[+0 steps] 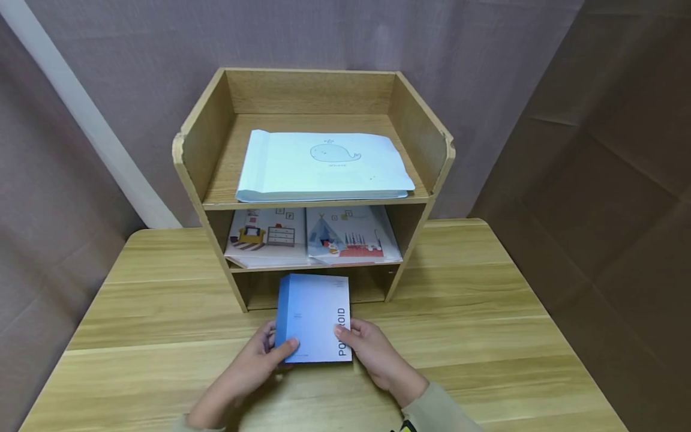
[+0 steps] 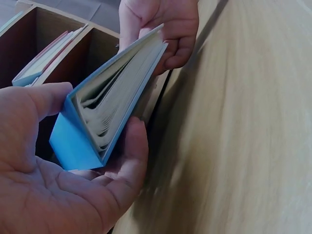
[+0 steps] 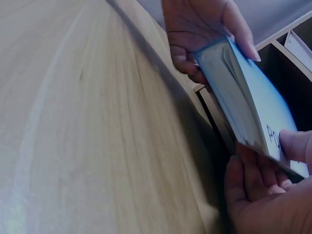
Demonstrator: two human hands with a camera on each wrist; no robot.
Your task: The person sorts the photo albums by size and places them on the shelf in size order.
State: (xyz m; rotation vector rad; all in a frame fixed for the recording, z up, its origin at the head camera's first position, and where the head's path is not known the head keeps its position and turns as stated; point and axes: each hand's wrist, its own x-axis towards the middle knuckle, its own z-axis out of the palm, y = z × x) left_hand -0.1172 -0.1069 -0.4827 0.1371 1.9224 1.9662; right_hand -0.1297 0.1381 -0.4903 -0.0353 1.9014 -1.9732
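Note:
Both hands hold a small blue photo album in front of the shelf's lowest compartment. Dark lettering, partly hidden by a thumb, runs up its right side. My left hand grips the spine side, thumb on the cover and fingers underneath. The right hand pinches the opposite edge, its thumb over the lettering. In the left wrist view the album is tilted above the table, its page edges slightly fanned between the covers. The right wrist view shows the right hand's fingers under the album.
A wooden three-tier shelf stands at the table's back. On its top lies a pale blue whale-print album. Two illustrated books, one with a chair and one with a tent, lie in the middle tier. Curtains surround the wooden table.

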